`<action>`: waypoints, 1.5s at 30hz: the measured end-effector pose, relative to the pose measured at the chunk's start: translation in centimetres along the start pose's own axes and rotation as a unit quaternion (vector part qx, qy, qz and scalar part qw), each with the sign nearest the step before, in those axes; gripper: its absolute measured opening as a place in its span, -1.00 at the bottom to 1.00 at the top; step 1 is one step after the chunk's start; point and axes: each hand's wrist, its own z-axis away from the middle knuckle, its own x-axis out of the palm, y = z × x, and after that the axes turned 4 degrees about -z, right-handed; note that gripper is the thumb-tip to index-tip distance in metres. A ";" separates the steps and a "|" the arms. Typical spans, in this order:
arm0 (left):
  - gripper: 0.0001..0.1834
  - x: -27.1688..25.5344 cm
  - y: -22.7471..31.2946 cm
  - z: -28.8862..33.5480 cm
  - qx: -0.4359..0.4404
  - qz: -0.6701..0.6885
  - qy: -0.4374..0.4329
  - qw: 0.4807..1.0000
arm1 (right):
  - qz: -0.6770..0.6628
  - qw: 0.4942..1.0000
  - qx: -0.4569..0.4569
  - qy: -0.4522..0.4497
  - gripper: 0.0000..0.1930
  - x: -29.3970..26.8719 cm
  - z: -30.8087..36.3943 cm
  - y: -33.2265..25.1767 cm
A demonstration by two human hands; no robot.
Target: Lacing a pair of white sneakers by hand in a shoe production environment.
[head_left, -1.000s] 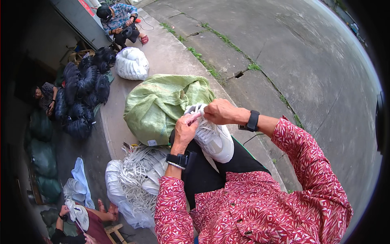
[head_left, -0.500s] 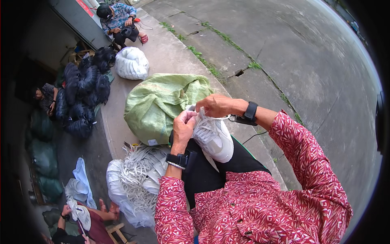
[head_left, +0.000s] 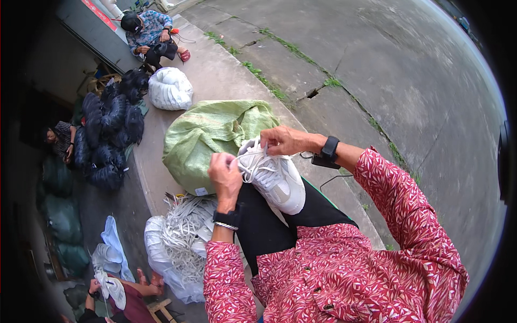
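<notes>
A white sneaker (head_left: 280, 188) rests on my thighs, its toe toward me and its opening away from me. White shoelace (head_left: 249, 166) runs through its eyelets. My left hand (head_left: 225, 176) is closed in a pinch at the left of the shoe, drawing a lace end out sideways. On the other side, my right hand (head_left: 284, 141) pinches lace near the top of the tongue, fingers curled down over the shoe's collar. Just beyond the shoe stands a bulging green woven sack (head_left: 196, 137).
At my left lies a clear plastic bag heaped with white laces (head_left: 180, 231). Farther off are a white bundle (head_left: 170, 89), dark wrapped bundles (head_left: 107, 129) and a seated person (head_left: 151, 35). Another person at lower left holds a white shoe (head_left: 113, 289).
My hands have moved apart. The left has pulled leftward with lace, away from the shoe's top; the right stays near the collar. More of the laces now shows.
</notes>
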 end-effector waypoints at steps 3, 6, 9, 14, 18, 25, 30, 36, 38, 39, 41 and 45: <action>-0.94 -4.0 -5.4 2.5 -0.095 -0.026 0.043 0.994 | -0.028 0.999 0.018 0.000 -0.76 -0.2 0.1 0.0; -0.91 -6.1 -11.6 7.3 -0.194 0.019 0.033 0.980 | -0.036 0.999 0.024 -0.019 -0.80 0.3 -0.7 -1.0; -0.84 -5.8 -6.1 7.6 -0.350 0.254 0.008 0.902 | -0.120 0.992 0.038 0.010 -0.79 0.4 -0.4 0.4; -0.77 -4.3 -2.0 8.0 -0.417 0.441 -0.156 0.779 | -0.318 0.923 0.138 0.165 -0.82 1.0 1.3 1.4; -0.78 -1.7 -0.9 7.1 -0.415 0.454 -0.205 0.762 | -0.210 0.959 0.169 0.090 -0.73 1.5 2.3 1.8; -0.78 0.0 -1.0 5.9 -0.446 0.499 -0.136 0.730 | -0.241 0.953 0.168 0.077 -0.68 1.7 1.7 -0.9; -0.80 0.0 -0.9 5.7 -0.408 0.472 -0.177 0.762 | -0.135 0.973 0.184 0.022 -0.66 2.0 1.1 -0.4; -0.92 -1.6 -0.2 6.3 -0.370 0.497 -0.157 0.769 | -0.178 0.971 0.156 0.033 -0.80 2.1 1.6 0.2; -0.93 -1.9 0.3 7.2 -0.353 0.506 -0.170 0.768 | -0.206 0.964 0.163 0.039 -0.79 2.0 2.1 0.9; -0.92 -2.0 0.6 7.6 -0.354 0.511 -0.174 0.763 | -0.232 0.957 0.167 0.041 -0.79 2.0 2.1 0.8; -0.88 -1.9 0.3 8.1 -0.359 0.516 -0.181 0.756 | -0.237 0.958 0.159 0.039 -0.78 2.3 2.0 0.8; -0.78 -2.1 -0.1 7.2 -0.414 0.488 -0.110 0.760 | -0.257 0.951 0.162 0.057 -0.76 2.6 2.2 1.3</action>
